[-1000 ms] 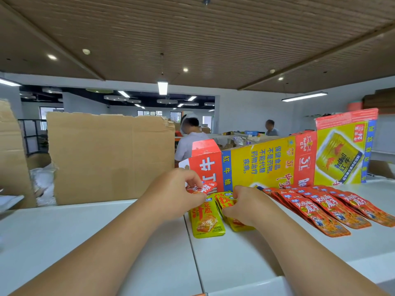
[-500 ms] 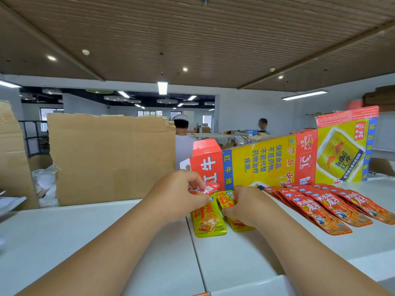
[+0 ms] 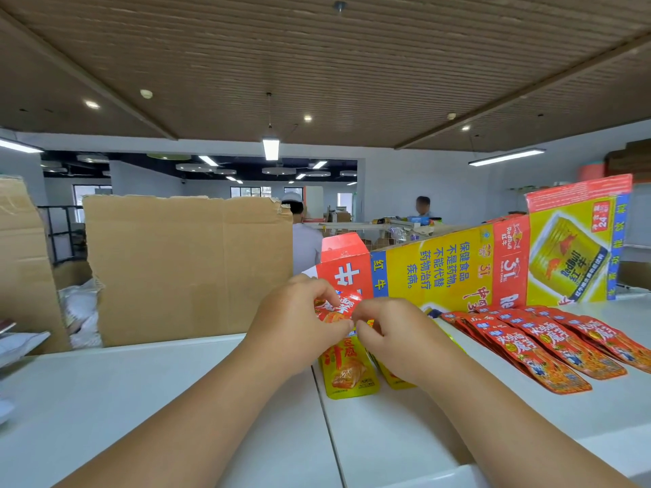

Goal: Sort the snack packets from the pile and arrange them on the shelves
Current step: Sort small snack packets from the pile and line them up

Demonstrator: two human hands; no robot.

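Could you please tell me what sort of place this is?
Probably a stockroom or packing workspace: red snack packets fanned on a white shelf, cut cardboard sheets standing behind.

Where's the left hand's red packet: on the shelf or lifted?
Lifted: left hand pinches red packet above yellow packets on the shelf.

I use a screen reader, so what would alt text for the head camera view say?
A left hand and right hand pinch a red snack packet together above two yellow packets on a white shelf. To the right, a row of red packets lies fanned before a flattened Red Bull carton; brown cardboard stands at left.
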